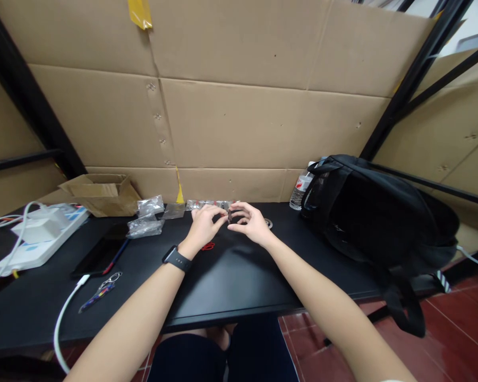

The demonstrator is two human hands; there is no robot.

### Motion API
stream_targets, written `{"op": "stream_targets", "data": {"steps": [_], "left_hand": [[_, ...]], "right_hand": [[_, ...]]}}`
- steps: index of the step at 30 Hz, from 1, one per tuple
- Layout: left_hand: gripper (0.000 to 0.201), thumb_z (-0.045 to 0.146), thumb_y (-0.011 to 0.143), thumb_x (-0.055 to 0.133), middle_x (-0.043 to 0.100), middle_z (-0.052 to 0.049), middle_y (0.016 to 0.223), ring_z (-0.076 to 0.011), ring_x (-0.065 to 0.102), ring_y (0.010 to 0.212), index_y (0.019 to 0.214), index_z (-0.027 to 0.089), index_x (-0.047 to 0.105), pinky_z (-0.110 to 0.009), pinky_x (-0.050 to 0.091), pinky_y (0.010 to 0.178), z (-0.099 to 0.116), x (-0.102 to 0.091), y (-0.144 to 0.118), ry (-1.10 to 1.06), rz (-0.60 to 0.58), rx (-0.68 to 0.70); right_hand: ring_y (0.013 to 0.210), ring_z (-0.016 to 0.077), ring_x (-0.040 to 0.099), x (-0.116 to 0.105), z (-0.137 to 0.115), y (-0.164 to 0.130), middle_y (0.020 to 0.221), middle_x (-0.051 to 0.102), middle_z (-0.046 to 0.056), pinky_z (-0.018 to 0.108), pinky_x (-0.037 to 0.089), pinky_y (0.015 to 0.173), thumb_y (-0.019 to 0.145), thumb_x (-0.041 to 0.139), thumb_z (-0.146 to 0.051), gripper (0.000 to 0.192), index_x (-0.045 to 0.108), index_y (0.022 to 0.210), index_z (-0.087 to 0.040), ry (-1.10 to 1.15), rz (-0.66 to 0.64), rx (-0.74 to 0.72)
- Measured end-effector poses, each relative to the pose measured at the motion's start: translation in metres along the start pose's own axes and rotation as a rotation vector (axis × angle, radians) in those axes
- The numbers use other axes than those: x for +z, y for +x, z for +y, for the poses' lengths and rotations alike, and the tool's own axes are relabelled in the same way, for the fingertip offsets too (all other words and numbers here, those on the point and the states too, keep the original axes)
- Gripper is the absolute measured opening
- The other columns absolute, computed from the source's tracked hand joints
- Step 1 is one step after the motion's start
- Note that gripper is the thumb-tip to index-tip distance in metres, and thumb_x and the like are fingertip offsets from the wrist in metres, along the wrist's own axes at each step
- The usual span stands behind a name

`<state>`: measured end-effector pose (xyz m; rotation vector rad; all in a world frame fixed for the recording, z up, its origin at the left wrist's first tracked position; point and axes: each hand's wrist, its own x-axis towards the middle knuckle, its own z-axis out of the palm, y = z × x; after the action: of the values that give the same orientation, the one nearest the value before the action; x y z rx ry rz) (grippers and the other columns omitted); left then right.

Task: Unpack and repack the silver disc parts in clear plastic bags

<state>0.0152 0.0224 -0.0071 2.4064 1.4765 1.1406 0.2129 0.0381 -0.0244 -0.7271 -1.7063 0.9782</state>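
Between the fingertips of both hands, above the black table point(239, 281), is a small dark, flat piece point(229, 216), seen nearly edge-on; its kind is too small to make out. My left hand point(205, 225), with a black watch point(177, 258) on the wrist, pinches it from the left. From the right, the thumb and fingers of my right hand point(252, 224) close on the same piece. Under the left hand lies a small red looped item point(208, 246), partly hidden. A pale ring, like a tape roll point(269, 223), shows beside the right hand.
Clear plastic packets point(145, 225) and a brown paper bag point(101, 193) stand at the back left. Nearer are a power strip point(43, 239), a phone point(103, 249) and a keychain point(99, 293). A water bottle point(298, 192) and black backpack point(382, 212) occupy the right. Cardboard point(239, 127) walls the back.
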Motion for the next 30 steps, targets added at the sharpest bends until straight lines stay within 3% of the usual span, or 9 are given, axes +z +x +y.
{"op": "stream_targets", "data": {"steps": [8, 16, 23, 30], "left_hand": [[0.012, 0.029, 0.094, 0.059, 0.076, -0.002, 0.106, -0.0244, 0.062, 0.106, 0.09, 0.025, 0.07, -0.041, 0.034, 0.093, 0.0039, 0.0044, -0.0022, 0.044, 0.012, 0.024], [0.012, 0.031, 0.093, 0.062, 0.062, -0.006, 0.128, -0.0286, 0.051, 0.122, 0.093, 0.028, 0.074, -0.045, 0.033, 0.097, 0.0071, 0.0069, -0.0062, 0.104, 0.12, 0.029], [0.012, 0.032, 0.092, 0.064, 0.059, -0.007, 0.13, -0.0302, 0.046, 0.123, 0.09, 0.028, 0.075, -0.046, 0.035, 0.097, 0.0101, 0.0065, -0.0064, 0.142, 0.166, 0.041], [0.011, 0.034, 0.091, 0.067, 0.06, -0.007, 0.128, -0.0306, 0.047, 0.122, 0.09, 0.028, 0.076, -0.047, 0.035, 0.096, 0.009, 0.0021, -0.0054, 0.158, 0.196, 0.027]], "right_hand": [[0.102, 0.0212, 0.071, 0.003, -0.0037, -0.0015, 0.122, 0.067, 0.007, 0.03, 0.058, 0.078, 0.062, 0.09, -0.03, 0.063, 0.06, 0.117, -0.027, 0.029, 0.036, 0.025], [0.102, 0.0217, 0.072, 0.0031, -0.0025, -0.0019, 0.119, 0.069, 0.006, 0.034, 0.06, 0.084, 0.061, 0.091, -0.032, 0.054, 0.061, 0.105, -0.025, 0.082, 0.024, 0.042], [0.102, 0.0218, 0.072, 0.0025, 0.0013, -0.0019, 0.122, 0.069, 0.006, 0.035, 0.059, 0.088, 0.06, 0.092, -0.033, 0.046, 0.062, 0.094, -0.023, 0.146, 0.025, 0.061], [0.087, 0.0195, 0.072, -0.0014, -0.0002, -0.0001, 0.096, 0.072, 0.004, 0.031, 0.056, 0.077, 0.087, 0.068, -0.047, 0.029, 0.068, 0.1, -0.021, -0.056, -0.035, 0.042]]}}
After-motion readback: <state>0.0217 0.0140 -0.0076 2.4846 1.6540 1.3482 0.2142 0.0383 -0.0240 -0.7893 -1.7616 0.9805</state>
